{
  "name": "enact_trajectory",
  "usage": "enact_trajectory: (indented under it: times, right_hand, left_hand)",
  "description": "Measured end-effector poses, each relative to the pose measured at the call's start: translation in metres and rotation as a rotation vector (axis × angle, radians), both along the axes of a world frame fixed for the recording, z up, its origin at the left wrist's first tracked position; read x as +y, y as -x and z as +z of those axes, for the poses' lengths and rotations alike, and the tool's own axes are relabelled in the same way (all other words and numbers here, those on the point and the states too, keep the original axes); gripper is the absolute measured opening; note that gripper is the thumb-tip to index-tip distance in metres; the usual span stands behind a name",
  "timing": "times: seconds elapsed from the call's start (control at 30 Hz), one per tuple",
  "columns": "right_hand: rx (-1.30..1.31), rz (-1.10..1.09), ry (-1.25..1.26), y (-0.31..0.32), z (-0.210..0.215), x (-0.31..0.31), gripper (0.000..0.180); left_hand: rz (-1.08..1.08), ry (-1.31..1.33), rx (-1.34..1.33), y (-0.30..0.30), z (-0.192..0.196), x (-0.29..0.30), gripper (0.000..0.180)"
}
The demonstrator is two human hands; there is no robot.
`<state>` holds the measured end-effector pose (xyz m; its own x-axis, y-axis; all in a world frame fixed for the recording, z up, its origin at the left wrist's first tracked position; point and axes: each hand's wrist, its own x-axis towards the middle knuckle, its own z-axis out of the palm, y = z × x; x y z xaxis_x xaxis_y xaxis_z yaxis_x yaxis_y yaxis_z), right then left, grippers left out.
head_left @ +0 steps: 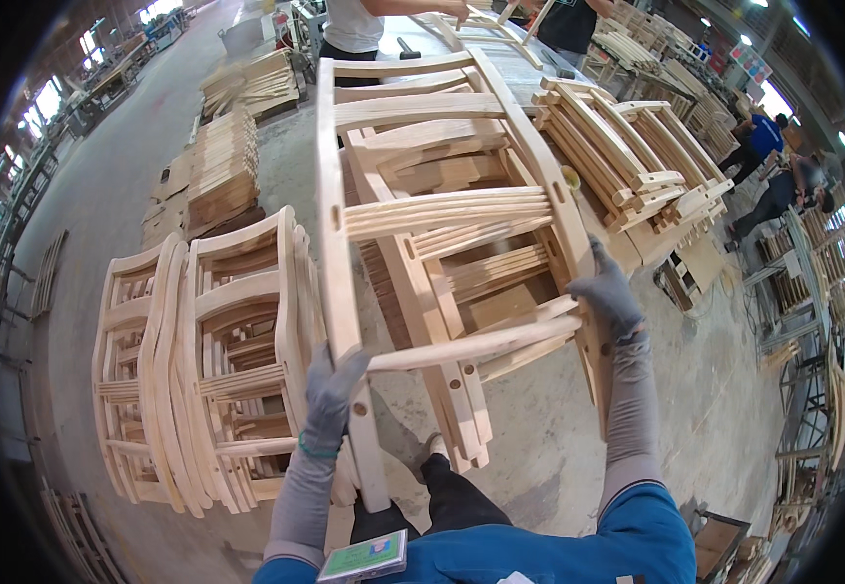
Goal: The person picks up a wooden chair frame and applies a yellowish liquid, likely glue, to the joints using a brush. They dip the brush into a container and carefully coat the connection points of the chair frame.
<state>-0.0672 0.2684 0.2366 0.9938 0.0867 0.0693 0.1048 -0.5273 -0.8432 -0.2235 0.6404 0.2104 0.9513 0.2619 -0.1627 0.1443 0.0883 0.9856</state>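
Observation:
Between my two grey-gloved hands I hold a pale wooden chair back frame (476, 347), with two long side posts, curved top slats and a round lower rung. My left hand (333, 391) is closed round the left post near the rung's end. On the opposite post, my right hand (609, 292) grips with the thumb toward the inside. Behind the held frame, similar wooden frames (442, 389) stand leaning together, partly hidden by it. Stacked chair frames (238, 362) stand on the floor to the left of my left hand.
More frames are piled at the right (627, 146). Stacks of wooden slats (223, 161) lie at the far left. Across a worktable (422, 27), two people handle another frame. Other people (758, 136) stand at the far right, near a rack (800, 258).

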Motion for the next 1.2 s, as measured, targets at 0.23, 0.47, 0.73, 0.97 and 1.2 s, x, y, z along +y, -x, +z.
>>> enact_trajectory:
  times: [0.23,0.47,0.73,0.97,1.2]
  right_hand:
    - [0.074,0.086,-0.019,-0.084,-0.001,-0.07,0.068]
    - [-0.166,-0.225,0.332,-0.066,-0.039,-0.088,0.055]
    - [0.077,0.276,-0.24,0.161,-0.015,0.187,0.038]
    - [0.755,0.376,-0.322,0.205,-0.225,0.373,0.071]
    - [0.412,0.378,0.138,0.176,-0.317,0.508,0.066]
  left_hand:
    - [-0.128,-0.035,-0.071,-0.046,-0.013,-0.088,0.037]
    - [-0.302,-0.179,-0.031,-0.05,-0.007,-0.057,0.038]
    - [0.329,-0.675,0.299,0.089,-0.199,0.166,0.048]
    - [0.579,-1.089,0.962,0.215,-0.269,0.346,0.086]
    - [0.295,-0.873,0.962,0.239,-0.314,0.43,0.065]
